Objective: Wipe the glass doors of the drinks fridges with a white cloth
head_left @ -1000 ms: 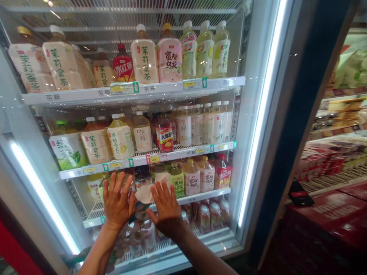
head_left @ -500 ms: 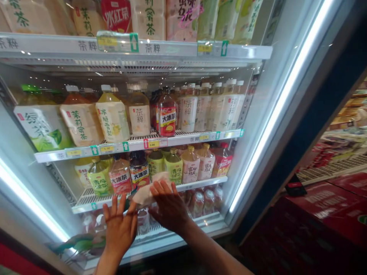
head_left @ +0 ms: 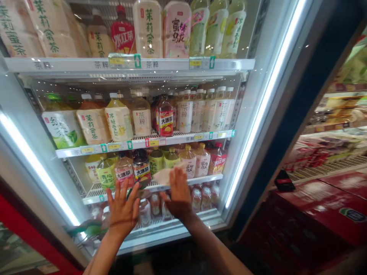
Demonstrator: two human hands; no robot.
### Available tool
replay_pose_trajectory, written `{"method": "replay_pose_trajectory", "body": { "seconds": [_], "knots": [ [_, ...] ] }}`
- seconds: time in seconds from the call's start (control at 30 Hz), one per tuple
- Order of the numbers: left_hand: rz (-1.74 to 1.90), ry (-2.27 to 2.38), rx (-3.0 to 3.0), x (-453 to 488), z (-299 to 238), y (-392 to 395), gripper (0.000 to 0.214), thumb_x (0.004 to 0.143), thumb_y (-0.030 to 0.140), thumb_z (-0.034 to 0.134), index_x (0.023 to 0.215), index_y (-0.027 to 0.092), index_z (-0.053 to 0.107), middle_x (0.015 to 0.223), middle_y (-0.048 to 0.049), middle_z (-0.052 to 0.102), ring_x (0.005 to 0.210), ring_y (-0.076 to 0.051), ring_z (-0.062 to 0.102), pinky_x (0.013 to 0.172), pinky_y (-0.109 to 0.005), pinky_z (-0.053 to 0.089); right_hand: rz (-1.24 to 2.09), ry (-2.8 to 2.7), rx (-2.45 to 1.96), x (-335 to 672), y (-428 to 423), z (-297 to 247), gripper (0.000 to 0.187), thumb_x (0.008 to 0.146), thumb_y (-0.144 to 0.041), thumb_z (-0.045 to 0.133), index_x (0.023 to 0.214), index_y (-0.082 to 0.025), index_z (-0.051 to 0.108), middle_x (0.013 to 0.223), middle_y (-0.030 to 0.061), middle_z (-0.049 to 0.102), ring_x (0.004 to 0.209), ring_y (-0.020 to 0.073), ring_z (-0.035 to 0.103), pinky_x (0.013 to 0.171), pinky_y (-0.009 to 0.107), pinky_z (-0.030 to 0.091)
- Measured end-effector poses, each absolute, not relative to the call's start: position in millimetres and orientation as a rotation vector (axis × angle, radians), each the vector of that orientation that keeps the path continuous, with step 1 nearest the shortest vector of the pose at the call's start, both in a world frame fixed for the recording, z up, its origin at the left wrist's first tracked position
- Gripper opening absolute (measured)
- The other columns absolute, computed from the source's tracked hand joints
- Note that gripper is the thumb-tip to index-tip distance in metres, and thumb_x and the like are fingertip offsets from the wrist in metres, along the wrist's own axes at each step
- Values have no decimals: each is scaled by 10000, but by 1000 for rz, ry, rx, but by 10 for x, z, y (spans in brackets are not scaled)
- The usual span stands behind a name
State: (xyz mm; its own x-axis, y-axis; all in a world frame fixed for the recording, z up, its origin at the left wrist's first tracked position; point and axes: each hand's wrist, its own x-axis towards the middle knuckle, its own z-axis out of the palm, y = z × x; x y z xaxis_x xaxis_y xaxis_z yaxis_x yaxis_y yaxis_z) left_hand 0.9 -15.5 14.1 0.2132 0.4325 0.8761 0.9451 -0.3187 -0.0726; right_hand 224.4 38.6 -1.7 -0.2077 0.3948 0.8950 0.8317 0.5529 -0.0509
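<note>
My left hand (head_left: 123, 212) lies flat with fingers spread against the glass door (head_left: 246, 126) of a drinks fridge, low down, holding nothing. My right hand (head_left: 179, 194) presses a white cloth (head_left: 163, 176) against the same glass a little higher and to the right, its fingers flat over the cloth. Behind the glass stand rows of tea bottles (head_left: 140, 168) on white wire shelves (head_left: 143, 143).
Lit strips run down both sides of the fridge door. Right of the dark door frame (head_left: 289, 126) are red cartons (head_left: 329, 206) and store shelves with packaged goods. A red panel (head_left: 25, 225) stands at the lower left.
My right hand slid the cloth to the right across the glass. My left hand dropped lower on the glass. The view tilted down, then back up a little.
</note>
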Motion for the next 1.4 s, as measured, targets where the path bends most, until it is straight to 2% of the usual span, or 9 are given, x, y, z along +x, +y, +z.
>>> {"method": "replay_pose_trajectory", "body": {
  "seconds": [0.13,0.33,0.5,0.57,0.7,0.77,0.93,1.2,1.4],
  "knots": [
    [-975,-1257,-1896,-26,498,-237,803,939,212,601,1623,349,203,1727,-62,132,1599,-339,78,1283,-654,63,-456,-1561,-1157,2375,420,288,781,1059,-327,385,1635,-82,-83,1707,199,-122,1589,379,-66,1231,698,221],
    [-801,-1113,-1935,-73,1054,-341,758,959,252,588,1621,334,226,1705,-78,235,1599,-310,114,1291,-616,82,-702,-2232,-692,2537,565,585,953,989,-472,570,1645,-109,-18,1719,157,122,1604,289,40,1267,542,285],
    [-731,-1089,-1924,-118,1491,-474,699,972,279,562,1608,311,276,1709,-83,225,1601,-310,103,1290,-616,100,-641,-1545,-1020,2906,838,1145,829,1061,-389,399,1628,-118,-141,1714,154,-138,1592,322,-112,1258,658,186],
    [-724,-1077,-1923,-73,1612,-476,689,974,287,552,1607,307,281,1708,-80,227,1601,-306,104,1290,-616,106,-616,-1525,-1041,2843,806,1213,858,1057,-396,400,1614,-92,-177,1699,168,-191,1581,333,-158,1251,675,178],
    [-659,-1005,-1942,104,1819,-411,673,971,302,546,1600,301,306,1699,-77,253,1601,-295,102,1296,-605,97,-781,-2130,-691,2606,656,1338,1004,976,-500,581,1642,-103,-58,1729,151,31,1606,272,-24,1296,535,203],
    [-631,-964,-1947,188,1937,-371,660,972,311,545,1594,306,322,1696,-67,264,1602,-288,103,1299,-597,90,-803,-2137,-697,2592,654,1608,984,979,-511,579,1648,-115,-24,1728,143,87,1608,260,-9,1305,517,181],
    [-653,-905,-1918,340,2188,-224,611,998,328,510,1584,280,342,1691,-80,282,1605,-272,93,1297,-588,82,-700,-1811,-941,2623,735,2269,910,1031,-534,455,1640,-71,-39,1723,181,-42,1598,303,-94,1298,562,134],
    [-710,-998,-1896,302,2124,-89,558,1010,314,463,1558,252,384,1681,-111,303,1606,-282,96,1287,-593,108,-799,-2067,-814,2521,551,1151,978,951,-515,621,1635,-51,98,1710,206,137,1604,317,5,1286,549,191],
    [-783,-1038,-1868,172,2195,8,608,999,298,467,1589,251,326,1679,-124,299,1602,-296,119,1280,-602,138,-732,-1884,-893,2406,697,2113,945,1003,-568,497,1641,-55,24,1726,181,17,1601,284,-93,1307,534,109]
  ]
}}
